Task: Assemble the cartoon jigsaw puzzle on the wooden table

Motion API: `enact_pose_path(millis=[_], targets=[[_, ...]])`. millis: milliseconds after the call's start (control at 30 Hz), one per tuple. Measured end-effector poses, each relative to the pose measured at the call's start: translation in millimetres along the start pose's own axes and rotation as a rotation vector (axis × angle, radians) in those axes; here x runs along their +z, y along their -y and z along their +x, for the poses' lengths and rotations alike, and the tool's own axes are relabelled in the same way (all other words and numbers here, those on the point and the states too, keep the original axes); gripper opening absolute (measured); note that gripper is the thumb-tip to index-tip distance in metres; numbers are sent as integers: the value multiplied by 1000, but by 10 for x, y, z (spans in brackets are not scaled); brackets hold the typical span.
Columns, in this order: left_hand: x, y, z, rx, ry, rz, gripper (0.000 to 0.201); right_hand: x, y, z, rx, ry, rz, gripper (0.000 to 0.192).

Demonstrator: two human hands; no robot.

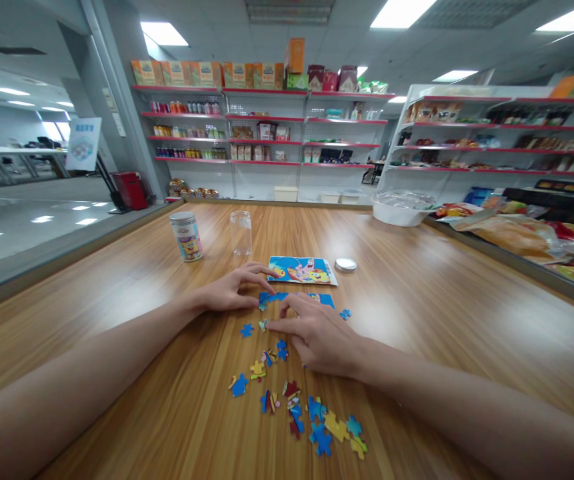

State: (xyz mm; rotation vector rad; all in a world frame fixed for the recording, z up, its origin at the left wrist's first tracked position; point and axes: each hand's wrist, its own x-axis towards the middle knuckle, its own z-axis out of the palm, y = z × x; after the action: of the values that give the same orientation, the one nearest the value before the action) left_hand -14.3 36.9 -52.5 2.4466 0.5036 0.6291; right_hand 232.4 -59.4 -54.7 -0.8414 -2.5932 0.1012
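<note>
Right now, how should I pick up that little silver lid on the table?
The silver lid lies flat and low on the table, right of the picture card. Come from above and pinch its round rim on opposite edges; its top probably offers no hold.

head view | looks forward and down | close over wooden table (417,293)

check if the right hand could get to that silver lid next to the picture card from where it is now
Probably yes. The right hand rests on the joined puzzle strip, and the silver lid lies just beyond, beside the picture card, with only bare table between them.
</note>
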Motion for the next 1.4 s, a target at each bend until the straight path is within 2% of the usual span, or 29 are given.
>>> enact_pose_path(millis=[100,233,333,533,600,733,800,1000,1133,1400], targets=[[-31,-4,3,-4,56,-13,25,-21,41,14,26,53,-50,44],[-37,-10,12,-54,109,-32,42,-32,79,32,47,78,-64,45],[-33,-15,16,-81,137,-33,45,-30,91,37,67,82,-56,45],[-15,-36,17,-77,124,-20,43,-20,97,62,35,71,-63,39],[-15,-36,19,-65,105,-27,40,-26,102,73,24,79,-71,38],[-32,-23,20,-10,82,-86,16,-49,118,95,-5,129,-79,35],[-39,-4,16,-12,78,-126,12,-59,124,105,-26,148,-74,34],[-31,49,1,-41,87,-121,13,-89,129,122,10,200,-44,29],[-19,35,11,-31,74,-128,13,-92,120,113,6,185,-22,25],[-22,17,17,-16,82,-114,13,-58,139,78,7,190,-45,34]])
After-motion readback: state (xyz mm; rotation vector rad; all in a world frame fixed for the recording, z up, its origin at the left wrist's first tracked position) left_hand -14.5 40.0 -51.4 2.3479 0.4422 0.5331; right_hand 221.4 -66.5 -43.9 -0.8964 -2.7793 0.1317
